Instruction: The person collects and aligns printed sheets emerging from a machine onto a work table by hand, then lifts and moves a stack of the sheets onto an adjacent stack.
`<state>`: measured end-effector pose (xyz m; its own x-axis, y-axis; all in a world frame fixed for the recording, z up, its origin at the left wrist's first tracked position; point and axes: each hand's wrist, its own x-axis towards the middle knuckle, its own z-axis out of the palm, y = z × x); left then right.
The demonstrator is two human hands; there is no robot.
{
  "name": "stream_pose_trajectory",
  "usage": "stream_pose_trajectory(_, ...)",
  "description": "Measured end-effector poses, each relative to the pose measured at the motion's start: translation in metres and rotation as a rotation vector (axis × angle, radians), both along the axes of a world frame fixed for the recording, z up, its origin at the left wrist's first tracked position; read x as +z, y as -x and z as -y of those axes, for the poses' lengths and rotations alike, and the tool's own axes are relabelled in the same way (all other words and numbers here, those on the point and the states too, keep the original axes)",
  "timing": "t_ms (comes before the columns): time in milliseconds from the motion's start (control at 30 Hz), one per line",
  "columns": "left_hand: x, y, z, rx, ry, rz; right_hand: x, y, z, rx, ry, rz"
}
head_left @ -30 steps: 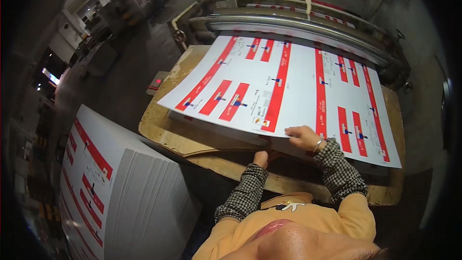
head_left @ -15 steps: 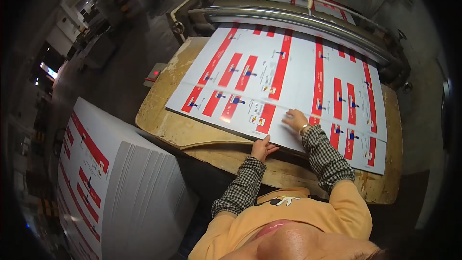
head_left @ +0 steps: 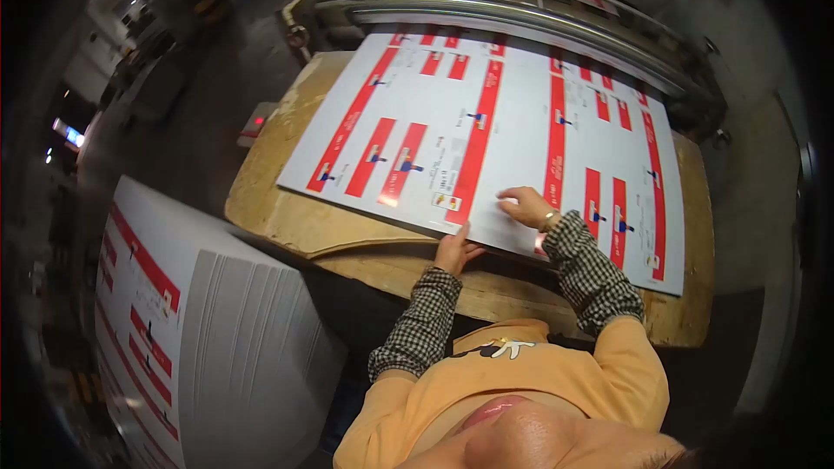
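Note:
A large white sheet with red printed bands [head_left: 512,139] lies on the wooden feed table [head_left: 287,217], its far end running up to the metal rollers [head_left: 521,17]. My left hand [head_left: 453,254] is at the sheet's front edge, fingers apart, with one fingertip against the edge beside a red band. To its right, my right hand [head_left: 526,208] is over the front part of the sheet, palm down, with loosely bent, parted fingers and nothing in them. Both forearms wear checked sleeves.
A tall stack of similar printed sheets [head_left: 252,347] stands to the left of the table, below its height. A small box with a red light [head_left: 257,124] is by the table's left edge. The roller machine's frame [head_left: 300,35] spans the far side.
The farther sheet has travelled toward the rollers, and its rear edge now lies much closer to them. Both hands stay near the front edge. The whole view has shifted slightly.

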<state>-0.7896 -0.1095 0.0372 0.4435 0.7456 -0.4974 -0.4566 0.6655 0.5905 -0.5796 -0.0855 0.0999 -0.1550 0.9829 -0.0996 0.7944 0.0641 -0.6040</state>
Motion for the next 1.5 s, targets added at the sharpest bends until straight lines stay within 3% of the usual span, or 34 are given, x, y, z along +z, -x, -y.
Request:
stream_pose_trajectory(67, -0.010, 0.000, -0.001, -0.011, -0.040, -0.029, -0.018, 0.012, 0.005, 0.071, -0.142, 0.157)
stream_pose_trajectory(100, -0.016, 0.000, -0.001, -0.017, -0.062, -0.042, -0.035, 0.017, 0.001, 0.181, 0.271, 0.196)
stream_pose_trajectory(133, -0.019, 0.000, -0.001, -0.017, -0.058, -0.034, -0.028, 0.033, 0.029, 0.227, 0.028, 0.478)
stream_pose_trajectory(167, -0.020, 0.001, -0.002, -0.018, -0.055, -0.027, -0.025, 0.045, 0.037, 0.171, 0.024, 0.545)
stream_pose_trajectory(300, -0.016, 0.011, -0.001, -0.124, -0.114, 0.038, -0.003, 0.024, 0.027, 0.302, 0.152, 0.331)
stream_pose_trajectory(400, -0.016, 0.006, 0.001, -0.109, -0.097, 0.045, 0.008, 0.011, 0.014, 0.268, 0.197, 0.047)
stream_pose_trajectory(433, -0.015, 0.005, 0.001, -0.085, -0.089, 0.049, 0.013, 0.008, 0.014, 0.226, -0.019, -0.072)
stream_pose_trajectory(500, -0.036, 0.005, 0.000, -0.057, -0.077, 0.041, 0.043, 0.012, 0.018, 0.223, -0.040, -0.007)
stream_pose_trajectory(700, -0.041, 0.004, -0.005, -0.008, -0.012, -0.039, -0.029, 0.011, 0.038, 0.266, -0.047, -0.015)
stream_pose_trajectory(867, -0.015, 0.002, -0.001, -0.026, -0.002, -0.004, -0.043, -0.003, 0.007, 0.227, -0.019, -0.017)
stream_pose_trajectory(900, -0.014, 0.001, -0.002, -0.033, -0.008, -0.011, -0.049, -0.007, -0.008, 0.174, -0.084, 0.053)
stream_pose_trajectory(933, -0.013, 0.001, -0.003, -0.040, -0.013, -0.014, -0.047, -0.008, -0.023, -0.011, 0.032, 0.082)
stream_pose_trajectory(967, -0.011, 0.001, -0.003, -0.047, -0.015, -0.018, -0.048, -0.009, -0.033, -0.036, -0.088, 0.150)
stream_pose_trajectory(1033, -0.014, 0.002, -0.002, -0.038, -0.009, -0.010, -0.043, -0.006, -0.045, -0.123, 0.140, 0.227)
stream_pose_trajectory(1167, -0.018, -0.001, -0.003, 0.014, -0.012, 0.012, -0.032, 0.038, 0.012, 0.216, 0.102, 0.435)
stream_pose_trajectory(1233, -0.022, 0.001, -0.002, 0.002, -0.052, -0.004, -0.026, 0.040, 0.027, 0.272, 0.079, 0.460)
stream_pose_trajectory(1333, -0.021, 0.009, -0.002, -0.104, -0.077, 0.047, -0.014, 0.028, 0.020, 0.305, -0.001, 0.324)
stream_pose_trajectory(1433, -0.009, 0.011, -0.001, -0.110, -0.072, 0.105, -0.002, 0.013, 0.002, 0.276, 0.196, -0.042)
stream_pose_trajectory(1467, -0.011, 0.009, 0.000, -0.078, -0.049, 0.109, 0.013, 0.015, 0.003, 0.249, 0.020, -0.068)
stream_pose_trajectory(1500, -0.013, 0.007, 0.001, -0.050, -0.027, 0.114, 0.026, 0.016, 0.004, 0.209, 0.035, -0.108)
